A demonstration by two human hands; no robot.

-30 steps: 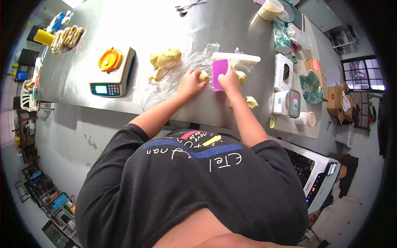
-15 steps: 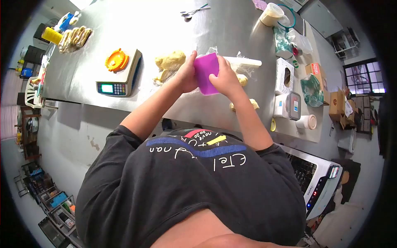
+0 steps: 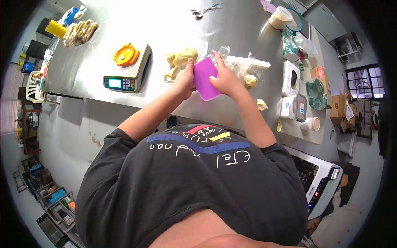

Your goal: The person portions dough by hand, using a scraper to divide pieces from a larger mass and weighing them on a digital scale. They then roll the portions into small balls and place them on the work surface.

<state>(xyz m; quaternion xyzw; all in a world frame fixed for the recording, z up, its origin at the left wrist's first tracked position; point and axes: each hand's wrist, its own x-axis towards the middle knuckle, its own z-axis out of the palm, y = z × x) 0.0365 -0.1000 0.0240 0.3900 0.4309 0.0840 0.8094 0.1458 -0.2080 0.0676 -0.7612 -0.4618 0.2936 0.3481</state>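
Scraper (image 3: pixel 205 84), a purple plastic card, sits between both hands, raised off the worktop (image 3: pixel 124 25) and tilted toward the person. Right hand (image 3: pixel 225 80) grips its far and right edge, fingers curled over the top. Left hand (image 3: pixel 186 78) presses against its left edge, fingers closed along it (whether it pinches a scrap of dough behind the card cannot be told).

Just beyond the left hand lies the main dough lump (image 3: pixel 180 58), pale yellow, resting on crumpled plastic wrap (image 3: pixel 231 58). Beyond the right hand a white rolling pin (image 3: pixel 248 63) lies across that wrap, and a small dough piece (image 3: pixel 249 79) sits just right of the hand. Another small piece (image 3: pixel 261 105) lies nearer the worktop's edge, right of the forearm.

Judging from these portions, the dividing has started but is far from finished: two small bits are apart, while most of the dough remains in one mass.

Left of the left hand stands a digital scale (image 3: pixel 126 74) with an orange round press (image 3: pixel 126 54) on its platform. Right of the right hand are a white box (image 3: pixel 291 77), a lidded container (image 3: pixel 298 108) and a small white cup (image 3: pixel 310 123). Farther off, a tub (image 3: pixel 280 17) and spoons (image 3: pixel 204 10) lie toward the worktop's far end, with a stack of shaped pastries (image 3: pixel 80 32) at its far left corner.
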